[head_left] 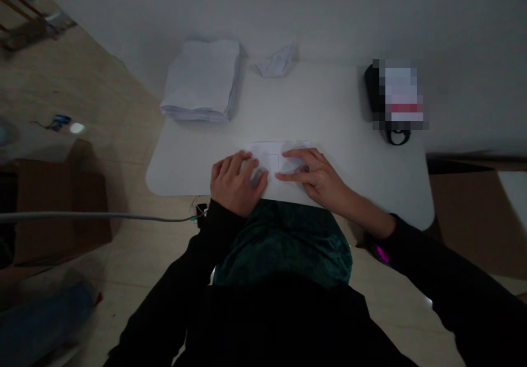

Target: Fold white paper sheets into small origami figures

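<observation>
A folded sheet of white paper [274,156] lies near the front edge of the white table [313,98]. My left hand [236,183] curls over its left part, fingertips pressing on the paper. My right hand [315,175] lies across its right part, with thumb and fingers spread on it. The hands are close together, and they hide part of the sheet. A thick stack of white paper [201,80] sits at the table's far left, and a crumpled piece of white paper [278,62] lies at the far edge.
A black object under a pixelated label [395,98] stands at the far right of the table, against the white wall. A cardboard box [61,208] stands on the tiled floor at left, and a grey cable [94,217] runs towards the table's front edge.
</observation>
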`<state>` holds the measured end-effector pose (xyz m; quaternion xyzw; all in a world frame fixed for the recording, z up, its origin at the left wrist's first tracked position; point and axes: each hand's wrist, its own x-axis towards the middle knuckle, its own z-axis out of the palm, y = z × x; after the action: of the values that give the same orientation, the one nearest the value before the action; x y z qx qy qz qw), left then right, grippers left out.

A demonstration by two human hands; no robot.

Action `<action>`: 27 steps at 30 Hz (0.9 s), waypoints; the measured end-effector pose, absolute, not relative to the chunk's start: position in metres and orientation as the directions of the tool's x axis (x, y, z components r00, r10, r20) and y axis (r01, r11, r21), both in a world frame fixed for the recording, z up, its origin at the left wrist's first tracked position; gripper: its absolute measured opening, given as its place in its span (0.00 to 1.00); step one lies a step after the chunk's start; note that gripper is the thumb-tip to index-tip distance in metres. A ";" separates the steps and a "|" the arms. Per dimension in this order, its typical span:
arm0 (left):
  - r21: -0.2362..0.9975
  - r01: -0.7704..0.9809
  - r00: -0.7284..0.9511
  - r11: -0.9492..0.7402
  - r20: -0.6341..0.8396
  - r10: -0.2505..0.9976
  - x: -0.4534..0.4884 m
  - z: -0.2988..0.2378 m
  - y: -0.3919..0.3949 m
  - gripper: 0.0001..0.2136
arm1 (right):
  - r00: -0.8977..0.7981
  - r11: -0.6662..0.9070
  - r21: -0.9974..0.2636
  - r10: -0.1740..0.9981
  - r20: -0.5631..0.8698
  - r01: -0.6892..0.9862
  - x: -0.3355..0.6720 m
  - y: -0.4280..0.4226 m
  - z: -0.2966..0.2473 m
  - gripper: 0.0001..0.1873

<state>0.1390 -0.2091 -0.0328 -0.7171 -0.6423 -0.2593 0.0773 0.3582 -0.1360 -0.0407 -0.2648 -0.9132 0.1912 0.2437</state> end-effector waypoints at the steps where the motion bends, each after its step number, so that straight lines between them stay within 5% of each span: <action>1: 0.233 0.960 0.029 -0.156 0.472 0.881 0.144 -0.032 -0.208 0.08 | -0.733 0.781 -0.464 0.591 0.336 0.417 0.357 -0.140 -0.040 0.28; 8: 0.223 0.935 0.158 -0.277 0.438 0.885 0.171 -0.033 -0.216 0.14 | -0.608 0.647 -0.362 0.760 0.232 0.671 0.346 -0.183 -0.020 0.24; 13: 0.180 0.926 0.251 -0.332 0.364 0.897 0.168 -0.035 -0.214 0.23 | -0.745 0.681 -0.661 0.609 0.271 0.316 0.359 -0.167 -0.011 0.21; 16: 0.226 0.910 0.259 -0.349 0.349 0.901 0.168 -0.035 -0.207 0.27 | -0.758 0.784 -0.555 0.534 0.374 0.279 0.379 -0.134 -0.013 0.26; 19: 0.270 0.885 0.293 -0.380 0.313 0.903 0.166 -0.033 -0.198 0.28 | -0.812 0.799 -0.491 0.519 0.268 0.348 0.398 -0.104 -0.017 0.34; 22: 0.289 0.856 0.353 -0.429 0.280 0.893 0.161 -0.032 -0.189 0.24 | -0.852 0.820 -0.463 0.474 0.221 0.336 0.407 -0.087 -0.020 0.29; 27: 0.227 0.825 0.434 -0.517 0.332 0.838 0.158 -0.031 -0.188 0.23 | -0.846 0.893 -0.350 0.405 0.346 0.284 0.402 -0.083 -0.024 0.14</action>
<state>0.1584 -0.1880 -0.0306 -0.8465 -0.4913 -0.2047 -0.0152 0.4018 -0.0825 -0.0239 -0.1814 -0.9500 0.1440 0.2096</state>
